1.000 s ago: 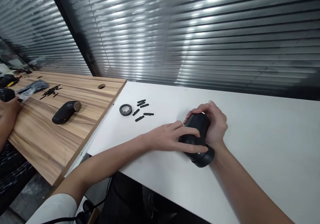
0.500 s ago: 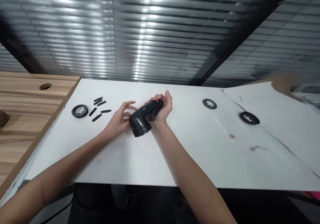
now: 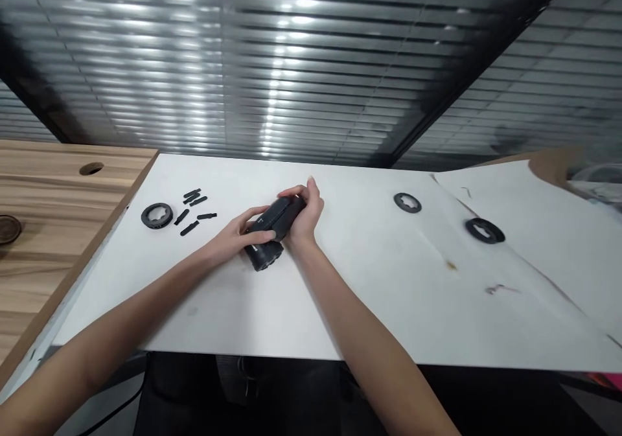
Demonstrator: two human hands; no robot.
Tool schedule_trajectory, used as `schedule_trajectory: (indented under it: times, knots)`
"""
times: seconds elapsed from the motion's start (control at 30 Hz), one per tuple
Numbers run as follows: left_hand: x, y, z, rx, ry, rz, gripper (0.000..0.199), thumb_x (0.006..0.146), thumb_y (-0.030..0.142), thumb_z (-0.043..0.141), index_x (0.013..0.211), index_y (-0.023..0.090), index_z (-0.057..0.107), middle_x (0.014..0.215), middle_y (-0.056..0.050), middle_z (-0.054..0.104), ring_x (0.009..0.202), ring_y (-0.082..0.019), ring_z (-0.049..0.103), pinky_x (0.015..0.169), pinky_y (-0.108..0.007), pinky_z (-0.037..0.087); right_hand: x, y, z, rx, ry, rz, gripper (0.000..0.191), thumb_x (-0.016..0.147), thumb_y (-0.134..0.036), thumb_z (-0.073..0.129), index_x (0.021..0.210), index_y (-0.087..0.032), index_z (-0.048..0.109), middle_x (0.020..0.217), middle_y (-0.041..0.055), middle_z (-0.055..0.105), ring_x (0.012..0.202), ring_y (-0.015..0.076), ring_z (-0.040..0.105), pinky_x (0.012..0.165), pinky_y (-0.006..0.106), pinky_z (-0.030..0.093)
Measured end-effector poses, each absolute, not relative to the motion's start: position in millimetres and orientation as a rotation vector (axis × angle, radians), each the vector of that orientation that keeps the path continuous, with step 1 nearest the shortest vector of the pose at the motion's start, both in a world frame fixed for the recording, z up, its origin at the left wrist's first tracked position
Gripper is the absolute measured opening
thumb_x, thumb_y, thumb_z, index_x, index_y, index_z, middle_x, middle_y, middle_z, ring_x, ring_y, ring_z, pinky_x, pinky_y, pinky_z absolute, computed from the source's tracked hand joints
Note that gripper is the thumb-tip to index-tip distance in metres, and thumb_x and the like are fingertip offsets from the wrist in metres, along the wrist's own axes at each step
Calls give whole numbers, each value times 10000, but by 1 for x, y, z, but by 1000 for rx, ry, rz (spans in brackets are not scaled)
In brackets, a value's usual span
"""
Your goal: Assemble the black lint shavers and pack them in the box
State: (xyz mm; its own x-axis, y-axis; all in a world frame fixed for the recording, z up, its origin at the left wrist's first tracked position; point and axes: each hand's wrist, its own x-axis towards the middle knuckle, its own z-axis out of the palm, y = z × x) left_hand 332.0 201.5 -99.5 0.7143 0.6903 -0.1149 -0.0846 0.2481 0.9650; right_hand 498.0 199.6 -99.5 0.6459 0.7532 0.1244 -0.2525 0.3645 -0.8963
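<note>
A black handheld device with a bent head (image 3: pixel 276 222) and small white lettering is in both my hands above the table. I cannot make out its exact kind. My left hand (image 3: pixel 238 234) wraps the head end, thumb across the near side and fingers behind it. My right hand (image 3: pixel 306 219) holds the other end from the right, its fingers curled over the top. The palms and parts of the device are hidden. To the left of my left hand, several small black strips (image 3: pixel 190 229) lie beside a thick black ring (image 3: pixel 157 216) with a notched opening.
The white table (image 3: pixel 369 293) carries a black ring (image 3: pixel 407 203) and another black ring (image 3: pixel 484 230) on the right. A small bent piece (image 3: pixel 495 289) lies closer. A wooden surface (image 3: pixel 58 196) adjoins on the left. Slatted blinds (image 3: pixel 311 67) stand behind.
My left hand has closed on the device, its thumb now across the body. The device has turned in my hands and shifted slightly left, together with my right hand.
</note>
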Motion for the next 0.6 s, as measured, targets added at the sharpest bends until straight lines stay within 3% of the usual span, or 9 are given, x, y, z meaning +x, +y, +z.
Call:
schedule_trajectory:
  times: [0.1, 0.2, 0.3, 0.43, 0.6]
  knots:
    - [335, 204, -98, 1031, 555, 606, 499, 814, 395, 828, 1246, 169, 718, 1066, -102, 787, 871, -274, 767, 784, -352, 576, 504, 206, -98, -953, -383, 799, 574, 969, -597, 600, 537, -219, 575, 585, -3, 568, 546, 127, 556, 555, 257, 482]
    - [335, 208, -95, 850, 538, 543, 394, 812, 416, 728, 1014, 78, 744, 867, -149, 776, 667, -276, 746, 629, -346, 570, 511, 210, -95, -854, -235, 895, 669, 990, -634, 621, 504, -226, 409, 523, -45, 417, 506, 111, 504, 513, 234, 464]
    - [333, 212, -89, 722, 569, 596, 345, 834, 383, 610, 865, 61, 732, 883, -198, 783, 555, -225, 699, 507, -299, 542, 514, 211, -91, -762, -257, 965, 721, 960, -680, 688, 532, -219, 335, 529, -66, 340, 517, 105, 480, 531, 214, 503]
    - [329, 214, -81, 505, 606, 684, 364, 897, 333, 480, 939, 60, 718, 961, -215, 794, 467, -148, 620, 396, -232, 488, 512, 210, -89, -678, -343, 1051, 740, 916, -688, 753, 566, -204, 315, 641, -50, 461, 632, 106, 556, 708, 264, 638]
    - [325, 215, -80, 419, 615, 707, 345, 874, 308, 523, 1061, 80, 701, 939, -162, 796, 622, -222, 747, 431, -237, 558, 507, 209, -90, -721, -409, 1058, 758, 763, -684, 893, 592, -207, 329, 823, -4, 621, 829, 172, 690, 693, 302, 676]
